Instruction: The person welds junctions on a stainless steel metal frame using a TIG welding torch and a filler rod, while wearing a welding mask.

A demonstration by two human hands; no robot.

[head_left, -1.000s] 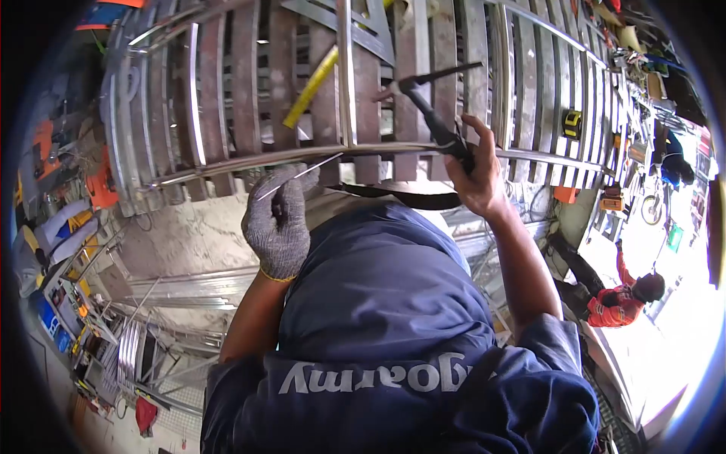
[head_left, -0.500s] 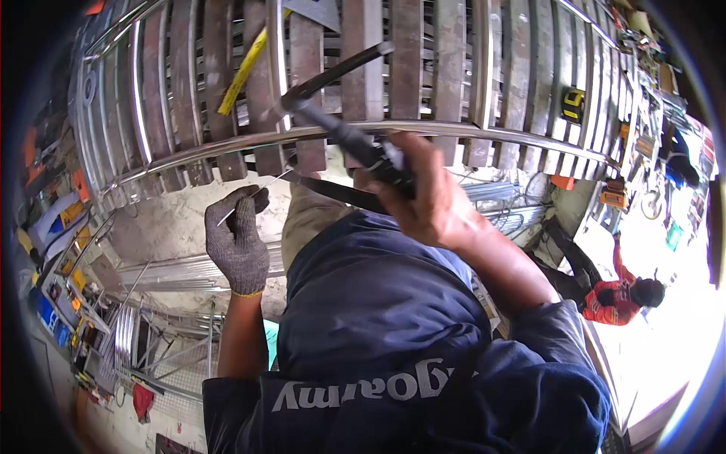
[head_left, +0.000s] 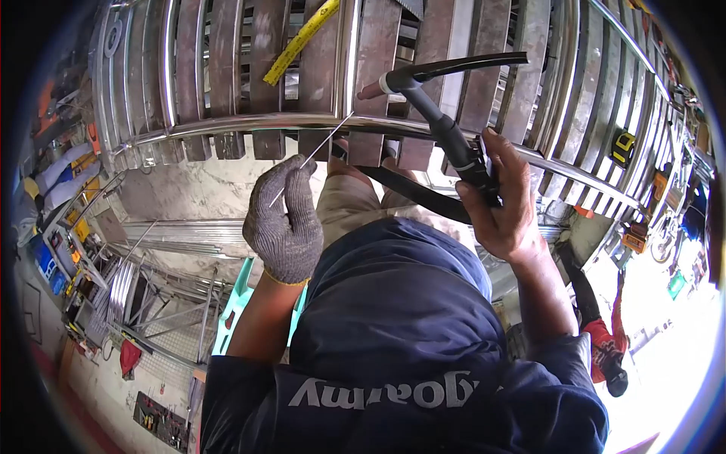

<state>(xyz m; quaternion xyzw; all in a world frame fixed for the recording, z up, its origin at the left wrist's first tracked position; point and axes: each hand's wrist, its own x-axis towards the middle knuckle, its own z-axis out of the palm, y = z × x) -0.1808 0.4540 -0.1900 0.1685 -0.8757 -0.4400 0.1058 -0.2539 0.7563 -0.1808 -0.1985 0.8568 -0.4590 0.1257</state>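
Note:
My right hand [head_left: 508, 198], bare, is closed around the handle of a black TIG torch [head_left: 446, 132]. The torch's reddish nozzle [head_left: 372, 91] points left, close over the joint between a shiny metal tube [head_left: 249, 123] and an upright bar [head_left: 346, 64]. A black cable or hose [head_left: 416, 193] runs from the torch handle back toward my legs. In a grey knit glove, my left hand [head_left: 283, 216] pinches a thin filler rod [head_left: 327, 142]. The rod's upper tip is at that same joint, just below the nozzle.
A yellow ruler [head_left: 302, 41] lies across the brown slats [head_left: 266, 68] of the work surface. To the right is a yellow tape measure [head_left: 622, 148]. A turquoise stool [head_left: 236, 306] stands beside me, and metal tubes [head_left: 178, 236] lie below. Someone in red [head_left: 601, 348] is at the far right.
The torch has turned so its nozzle now faces left toward the joint. My left hand has moved right and brought the rod tip up to the tube. The view has shifted.

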